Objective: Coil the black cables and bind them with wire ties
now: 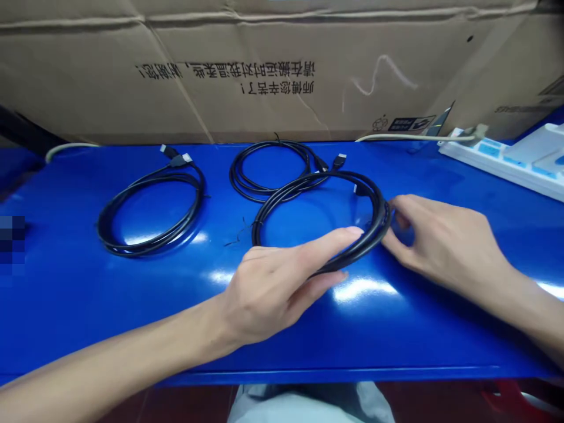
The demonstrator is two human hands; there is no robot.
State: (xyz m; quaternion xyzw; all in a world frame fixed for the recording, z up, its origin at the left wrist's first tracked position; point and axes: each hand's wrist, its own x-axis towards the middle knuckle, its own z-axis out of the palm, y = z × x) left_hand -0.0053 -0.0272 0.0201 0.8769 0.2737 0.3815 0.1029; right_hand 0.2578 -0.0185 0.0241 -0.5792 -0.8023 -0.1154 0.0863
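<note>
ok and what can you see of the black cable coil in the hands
A thin black cable, rubbery-looking, wound in a loose ring of several turns. A small black plug sits at the ring's upper right. Its far side lies over a second coil on the blue table. The left hand grips the near side; the right hand's fingers touch the right edge.

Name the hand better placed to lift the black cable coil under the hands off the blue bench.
Left, probably: the left hand has the black cable coil between its thumb and fingers. The right hand only reaches the coil's outer edge with its fingertips.
</note>
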